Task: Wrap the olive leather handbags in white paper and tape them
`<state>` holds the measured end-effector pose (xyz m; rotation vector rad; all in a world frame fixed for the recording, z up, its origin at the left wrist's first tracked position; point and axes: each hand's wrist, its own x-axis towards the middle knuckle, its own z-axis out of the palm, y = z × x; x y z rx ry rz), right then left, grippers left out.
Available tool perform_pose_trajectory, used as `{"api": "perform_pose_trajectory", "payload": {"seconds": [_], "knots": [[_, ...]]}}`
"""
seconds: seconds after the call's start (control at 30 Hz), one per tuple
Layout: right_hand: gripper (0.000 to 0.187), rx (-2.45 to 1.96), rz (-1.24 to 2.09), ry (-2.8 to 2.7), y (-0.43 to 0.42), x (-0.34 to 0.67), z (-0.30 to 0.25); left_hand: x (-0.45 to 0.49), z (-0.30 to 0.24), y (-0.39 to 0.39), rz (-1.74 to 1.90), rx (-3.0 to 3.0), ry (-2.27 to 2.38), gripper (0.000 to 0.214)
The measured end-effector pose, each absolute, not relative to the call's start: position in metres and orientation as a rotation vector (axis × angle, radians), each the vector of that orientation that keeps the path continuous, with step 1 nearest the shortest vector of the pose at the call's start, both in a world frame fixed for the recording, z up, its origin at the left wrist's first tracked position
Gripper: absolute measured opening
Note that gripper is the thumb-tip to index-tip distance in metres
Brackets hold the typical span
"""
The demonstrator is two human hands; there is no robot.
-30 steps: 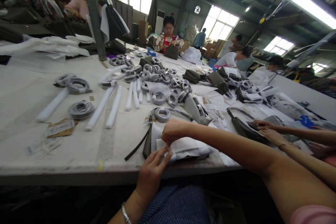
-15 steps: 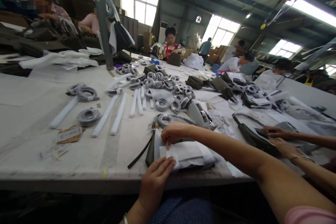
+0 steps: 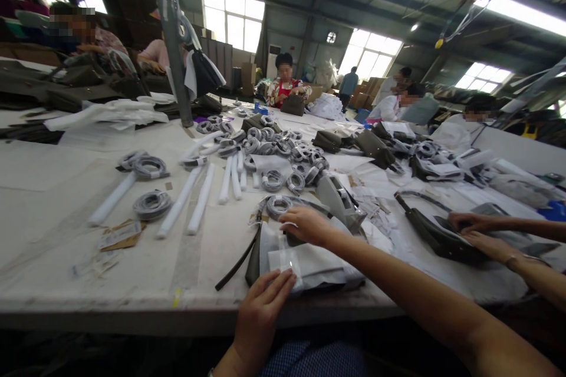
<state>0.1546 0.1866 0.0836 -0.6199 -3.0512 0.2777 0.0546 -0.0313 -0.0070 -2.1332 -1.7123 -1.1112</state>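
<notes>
A white paper-wrapped package (image 3: 321, 265) lies on an olive bag (image 3: 253, 260) at the table's near edge, with a glossy clear tape strip (image 3: 288, 259) across its left end. My left hand (image 3: 263, 306) rests on that end, fingers stretched flat beside the tape. My right hand (image 3: 306, 225) hovers just behind the package, fingers curled in a pinch; a thin pale sliver shows at the fingertips, too small to name. A grey tape dispenser (image 3: 335, 194) stands right behind that hand, next to a coiled grey strap (image 3: 278, 205).
White foam tubes (image 3: 201, 200) and several strap coils (image 3: 151, 203) cover the table (image 3: 132, 300). At the right, a co-worker's hands (image 3: 475, 225) work on a dark bag (image 3: 435, 235). Other people sit at the far side. A metal post (image 3: 174, 53) rises at back left.
My right hand lifted off the package's left end and moved back toward the dispenser. My left hand's fingers flattened onto the package. A tape strip now shows there.
</notes>
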Motion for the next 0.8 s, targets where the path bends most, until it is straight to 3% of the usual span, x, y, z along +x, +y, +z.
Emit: {"api": "perform_pose_trajectory", "payload": {"seconds": [0.17, 0.27, 0.5, 0.67, 0.8], "knots": [[0.067, -0.657, 0.408, -3.184, 0.168, 0.159, 0.075, 0.056, -0.010, -0.032, -1.091, -2.128, -1.719, 0.044], [0.074, -0.724, 0.609, -3.356, 0.184, 0.144, 0.076, 0.056, -0.012, -0.034, -1.062, -2.118, -1.704, 0.046], [0.054, -0.751, 0.849, -3.254, 0.205, 0.137, 0.063, 0.053, -0.024, -0.031, -1.070, -2.083, -1.571, 0.047], [0.041, -0.865, 0.712, -2.975, 0.184, 0.151, 0.057, 0.051, -0.030, -0.031, -1.054, -2.086, -1.480, 0.050], [0.041, -0.971, 0.534, -2.712, 0.172, 0.181, 0.068, 0.047, -0.017, -0.042, -1.043, -2.206, -1.515, 0.055]]}}
